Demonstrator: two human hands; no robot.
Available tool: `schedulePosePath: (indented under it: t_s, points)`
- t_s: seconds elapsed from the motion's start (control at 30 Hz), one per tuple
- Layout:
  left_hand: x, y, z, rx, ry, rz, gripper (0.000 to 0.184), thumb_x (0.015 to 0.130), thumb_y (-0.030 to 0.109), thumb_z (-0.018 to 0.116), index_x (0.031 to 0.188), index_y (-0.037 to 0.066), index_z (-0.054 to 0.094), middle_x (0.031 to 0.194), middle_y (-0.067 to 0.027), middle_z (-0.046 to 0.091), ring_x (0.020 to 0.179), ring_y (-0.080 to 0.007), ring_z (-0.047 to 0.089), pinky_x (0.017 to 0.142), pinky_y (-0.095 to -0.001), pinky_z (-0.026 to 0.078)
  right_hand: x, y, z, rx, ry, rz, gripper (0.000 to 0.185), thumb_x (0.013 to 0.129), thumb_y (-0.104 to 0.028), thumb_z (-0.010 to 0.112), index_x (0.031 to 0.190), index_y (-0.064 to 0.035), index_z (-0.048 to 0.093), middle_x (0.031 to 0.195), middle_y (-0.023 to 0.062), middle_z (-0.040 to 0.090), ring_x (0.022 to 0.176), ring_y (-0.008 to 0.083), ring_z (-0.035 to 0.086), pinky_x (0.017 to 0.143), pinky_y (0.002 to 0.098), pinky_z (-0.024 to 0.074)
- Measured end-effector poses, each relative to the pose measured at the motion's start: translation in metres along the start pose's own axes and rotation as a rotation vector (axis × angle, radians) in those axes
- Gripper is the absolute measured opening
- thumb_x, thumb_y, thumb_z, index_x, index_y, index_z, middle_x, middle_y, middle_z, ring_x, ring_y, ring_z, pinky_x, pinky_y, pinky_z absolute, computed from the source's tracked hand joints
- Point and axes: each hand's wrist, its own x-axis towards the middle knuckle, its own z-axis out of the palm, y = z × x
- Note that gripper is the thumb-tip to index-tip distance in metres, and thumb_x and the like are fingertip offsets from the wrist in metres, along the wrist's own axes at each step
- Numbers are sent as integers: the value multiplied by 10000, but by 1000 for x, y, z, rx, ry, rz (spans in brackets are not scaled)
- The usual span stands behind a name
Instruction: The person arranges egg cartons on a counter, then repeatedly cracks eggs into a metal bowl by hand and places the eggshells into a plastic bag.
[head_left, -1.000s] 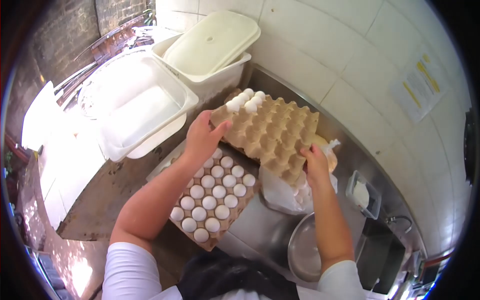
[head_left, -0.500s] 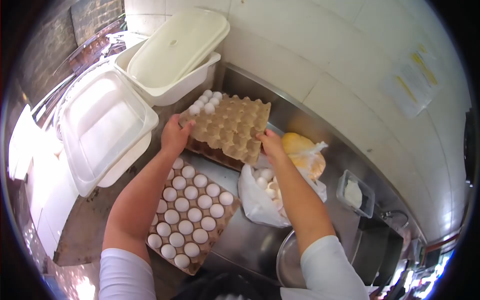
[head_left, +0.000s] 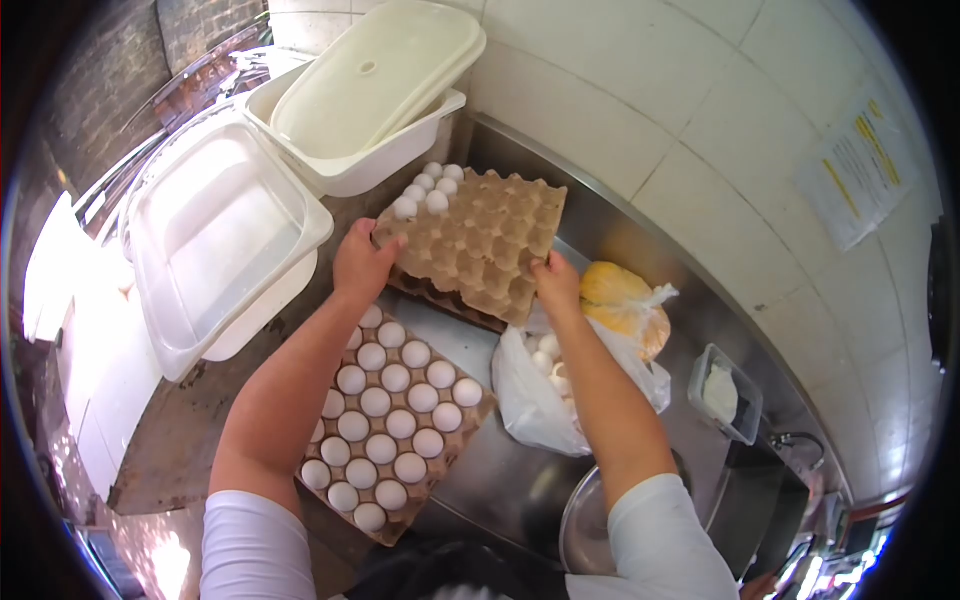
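Drawn back from the bag (head_left: 530,412), tray (head_left: 485,240) is clamped by left hand (head_left: 362,262) and right hand (head_left: 557,284); notice (head_left: 861,178) seemingly illegible.

Bright daylight from left | glare whites out left edge (tiles shine too) | fisheye curve, black corners

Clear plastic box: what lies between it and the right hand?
In the head view, the knotted yellow bag and part of the white bag lie between the right hand and the clear plastic box.
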Motion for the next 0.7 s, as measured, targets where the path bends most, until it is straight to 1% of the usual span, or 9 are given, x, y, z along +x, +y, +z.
schedulePosePath:
  t_s: [0.07, 0.13, 0.2, 0.23, 0.3, 0.43, 0.53, 0.6, 0.7]
  points:
    - [3, -2, -3, 16, 4, -4, 532, 795, 345, 772, 1148, -21, 618, 1087, -227, 684, 1029, -378, 653, 884, -435, 509, 2, 6, 1, -120, 2, 63, 287, 889, -190, 620, 1109, -13, 669, 904, 65, 703, 811, 167, 638, 781, 306, 487]
    - [6, -8, -6, 117, -212, -116, 599, 774, 362, 788, 1182, -36, 604, 1107, -233, 680, 1029, -370, 661, 887, -430, 512, 6, 20, 0, -242, 4, 124, 301, 881, -223, 629, 1093, -16, 678, 911, 85, 713, 827, 196, 657, 787, 323, 494]
    - [7, -12, -10, 121, -281, -186, 622, 766, 377, 791, 1189, -39, 605, 1115, -234, 680, 1030, -360, 666, 887, -425, 513, 6, 26, -2, -524, -10, 107, 354, 865, -298, 634, 1068, -14, 691, 946, 145, 723, 883, 288, 684, 803, 369, 507]
    - [8, -13, -12, 128, -353, -256, 645, 758, 392, 794, 1196, -42, 605, 1123, -234, 679, 1030, -350, 671, 888, -420, 514, 6, 30, -2, -525, -11, 105, 354, 865, -298, 634, 1068, -14, 691, 946, 145, 723, 883, 288, 684, 803, 369, 507]
    - [10, -21, -9, 148, -350, -267, 657, 761, 401, 787, 1209, -42, 602, 1135, -231, 679, 1045, -340, 670, 901, -413, 512, 3, 24, 0, -535, -9, 199, 398, 864, -336, 620, 1058, 5, 688, 976, 203, 714, 932, 369, 677, 825, 413, 509]
    - [17, -49, 13, 45, -305, -238, 691, 786, 410, 754, 1273, -46, 570, 1179, -236, 668, 1097, -331, 655, 948, -397, 500, 8, 40, 7, -334, 13, 284, 406, 876, -339, 610, 1051, 21, 681, 986, 227, 705, 927, 378, 674, 830, 419, 507]
    - [23, -47, 13, -147, -432, -330, 667, 808, 376, 727, 1289, -54, 558, 1196, -242, 659, 1118, -341, 643, 967, -395, 492, 2, 28, 9, -446, 43, 265, 422, 894, -354, 600, 1046, 32, 676, 999, 237, 700, 941, 380, 670, 845, 422, 503]
    - [24, -53, 19, -109, -428, -324, 636, 816, 367, 719, 1271, -53, 574, 1192, -240, 661, 1112, -340, 645, 960, -395, 493, 3, 29, 9, -551, 97, 110, 432, 910, -369, 592, 1054, 30, 672, 1009, 232, 701, 958, 372, 669, 857, 421, 497]
    - [21, -43, 8, -37, -472, -314, 606, 829, 354, 705, 1259, -56, 585, 1202, -239, 656, 1121, -333, 641, 960, -394, 491, -3, 19, 4, -610, 95, 77, 436, 922, -378, 583, 1073, 22, 670, 1005, 229, 703, 976, 364, 668, 865, 420, 491]
